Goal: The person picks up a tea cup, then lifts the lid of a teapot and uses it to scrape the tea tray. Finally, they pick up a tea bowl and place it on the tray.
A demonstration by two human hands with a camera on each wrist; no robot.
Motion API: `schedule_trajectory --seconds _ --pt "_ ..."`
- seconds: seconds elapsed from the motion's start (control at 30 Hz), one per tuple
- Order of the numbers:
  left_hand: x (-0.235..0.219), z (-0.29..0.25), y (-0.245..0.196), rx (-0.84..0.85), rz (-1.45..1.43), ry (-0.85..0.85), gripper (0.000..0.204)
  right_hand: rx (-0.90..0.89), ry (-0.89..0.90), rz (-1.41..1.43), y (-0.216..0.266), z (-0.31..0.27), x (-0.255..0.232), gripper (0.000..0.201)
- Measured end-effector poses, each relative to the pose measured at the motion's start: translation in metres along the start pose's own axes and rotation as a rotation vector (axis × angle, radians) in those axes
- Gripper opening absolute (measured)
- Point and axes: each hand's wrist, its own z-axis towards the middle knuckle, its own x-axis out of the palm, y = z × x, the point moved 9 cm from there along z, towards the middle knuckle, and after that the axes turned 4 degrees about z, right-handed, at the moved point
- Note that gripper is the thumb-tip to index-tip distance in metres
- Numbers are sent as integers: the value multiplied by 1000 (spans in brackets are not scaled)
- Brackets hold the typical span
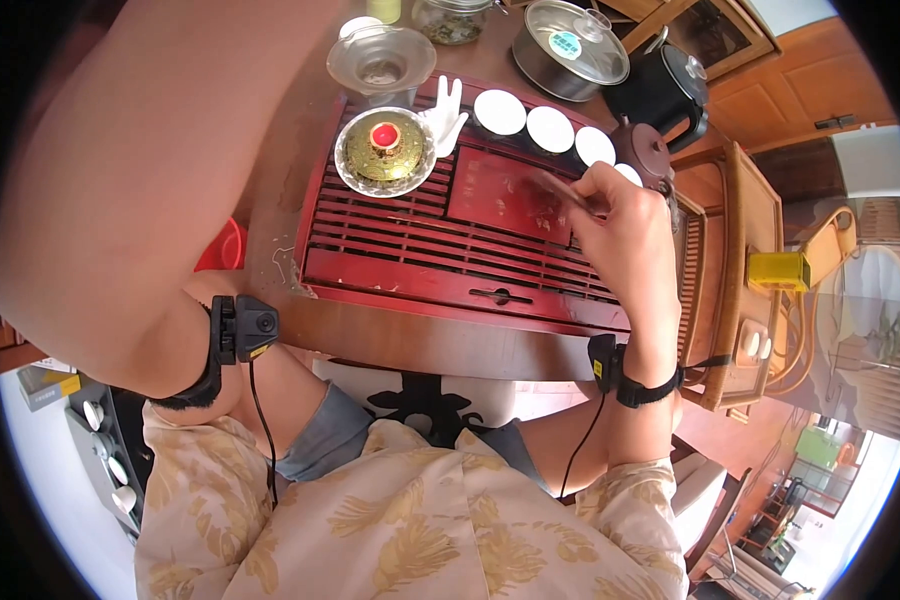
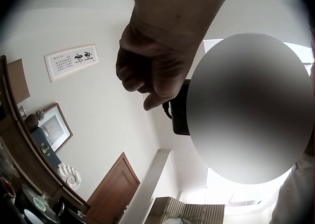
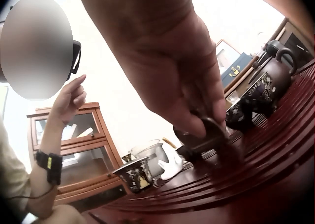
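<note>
My right hand [image 1: 625, 225] pinches a dark brown flat piece [image 3: 204, 135] between thumb and fingers, tilted on its edge low over the red slatted tea tray [image 1: 410, 275]. The hand covers much of it, and I cannot tell its kind. My left hand [image 2: 152, 61] is raised beside the head and holds nothing; its fingers are curled with the forefinger pointing at the black head camera [image 2: 181, 110]. Only the left forearm shows in the head view. A lidded tea bowl [image 1: 385, 165], a white hand-shaped ornament [image 1: 448, 118] and several small cups [image 1: 500, 112] stand around the tray's far side.
A brown clay teapot [image 1: 645, 155] stands beyond the right hand. Behind the tray are a glass pitcher [image 1: 385, 70], a glass jar [image 1: 455, 22], a glass-lidded pot [image 1: 570, 55] and a black kettle [image 1: 665, 90]. A wooden rack [image 1: 750, 220] is at the right.
</note>
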Motion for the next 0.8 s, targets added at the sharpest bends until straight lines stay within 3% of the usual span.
schedule_trajectory --seconds 0.17,0.37,0.47,0.57,0.8 --pt "4 0 -1 -1 4 11 9 -47 5 -53 -7 -1 6 13" --pt "9 0 -3 -2 10 18 9 -16 275 23 4 -9 8 16" --pt "10 -2 -6 -3 14 22 8 -72 286 30 9 -8 7 17" --pt "9 -3 -8 -5 20 24 8 -37 431 119 12 -16 10 17" --pt "8 -6 -11 -14 33 26 7 -16 380 114 10 -13 7 14"
